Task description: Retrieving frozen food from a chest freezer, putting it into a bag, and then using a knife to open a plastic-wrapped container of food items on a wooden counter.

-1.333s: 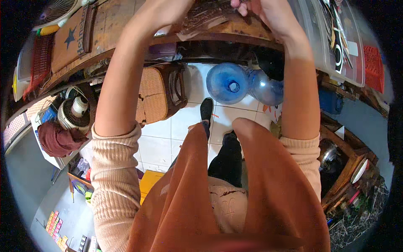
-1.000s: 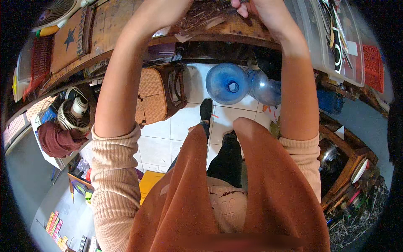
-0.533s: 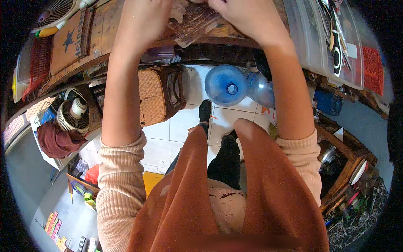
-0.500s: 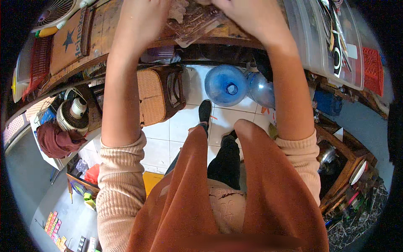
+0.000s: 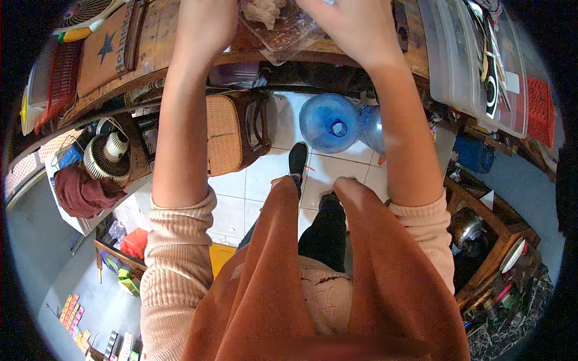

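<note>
Both my hands reach over a wooden workbench at the top edge of the view. Between them sits a clear plastic tray (image 5: pixel 280 59), its near corner pointing toward me, with brownish smears on its surface. A pale, lumpy, dough-like mass (image 5: pixel 264 13) lies on the tray's left part. My left hand (image 5: pixel 208 27) is beside the tray's left side; its fingers are cut off by the frame. My right hand (image 5: pixel 349 27) leans over the tray's right side, a thumb or finger pointing inward. Its other fingertips are out of sight, so its grip is hidden.
The wooden bench (image 5: pixel 141 63) curves across the top. Translucent plastic bins (image 5: pixel 445 66) with scissors (image 5: pixel 492 90) stand at its right; a red basket (image 5: pixel 63 78) and a fan (image 5: pixel 90 9) at its left. Below are a woven-seat stool (image 5: pixel 224 132) and blue water jugs (image 5: pixel 328 123).
My right hand has shifted a little left and inward. More of the tray and the pale mass shows now. The whole view has moved slightly.
</note>
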Available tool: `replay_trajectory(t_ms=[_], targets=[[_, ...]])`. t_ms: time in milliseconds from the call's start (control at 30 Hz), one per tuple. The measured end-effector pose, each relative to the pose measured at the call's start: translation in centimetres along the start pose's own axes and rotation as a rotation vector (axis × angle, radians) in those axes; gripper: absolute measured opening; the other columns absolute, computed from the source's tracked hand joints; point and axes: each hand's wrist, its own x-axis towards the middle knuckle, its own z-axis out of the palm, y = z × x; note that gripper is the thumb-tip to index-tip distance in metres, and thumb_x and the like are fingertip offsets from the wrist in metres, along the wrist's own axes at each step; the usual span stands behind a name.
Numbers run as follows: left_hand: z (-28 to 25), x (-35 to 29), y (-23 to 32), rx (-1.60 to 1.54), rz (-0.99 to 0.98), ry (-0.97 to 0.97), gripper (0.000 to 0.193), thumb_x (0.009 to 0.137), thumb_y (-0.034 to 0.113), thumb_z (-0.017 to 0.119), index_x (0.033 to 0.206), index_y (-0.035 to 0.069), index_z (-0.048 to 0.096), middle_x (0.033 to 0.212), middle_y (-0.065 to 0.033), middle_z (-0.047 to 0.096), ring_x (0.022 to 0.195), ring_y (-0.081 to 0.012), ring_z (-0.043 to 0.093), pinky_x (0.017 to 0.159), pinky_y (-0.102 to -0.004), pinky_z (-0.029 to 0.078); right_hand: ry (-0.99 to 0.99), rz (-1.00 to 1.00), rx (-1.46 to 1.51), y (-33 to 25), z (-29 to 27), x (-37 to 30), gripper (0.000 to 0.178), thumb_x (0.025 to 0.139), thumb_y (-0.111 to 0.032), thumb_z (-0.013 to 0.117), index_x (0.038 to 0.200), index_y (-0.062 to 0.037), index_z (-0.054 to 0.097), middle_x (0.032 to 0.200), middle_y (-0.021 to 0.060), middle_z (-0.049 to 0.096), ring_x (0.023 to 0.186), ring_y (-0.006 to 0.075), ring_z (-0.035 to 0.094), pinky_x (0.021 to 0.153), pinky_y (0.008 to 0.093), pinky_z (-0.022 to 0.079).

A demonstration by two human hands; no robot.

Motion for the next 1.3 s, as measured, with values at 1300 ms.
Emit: replay_trajectory(t_ms=[1300], targets=[[0.8, 1.1, -0.2, 0.135, -0.032, -0.200, 0.033, 0.097, 0.022, 0.045, 0.115, -0.004, 0.052, 0.105, -0.0111, 0.060, 0.095, -0.0172, 0.056, 0.085, -0.0289, 0.044, -0.142, 0.127, 0.054, -0.6, -0.1, -1.9, 0.038, 0.068, -0.022, 0.069, 0.100, -0.0079, 0.054, 0.096, 0.0090, 0.059, 0.097, 0.0263, 0.053, 0.093, 0.0371, 0.029]])
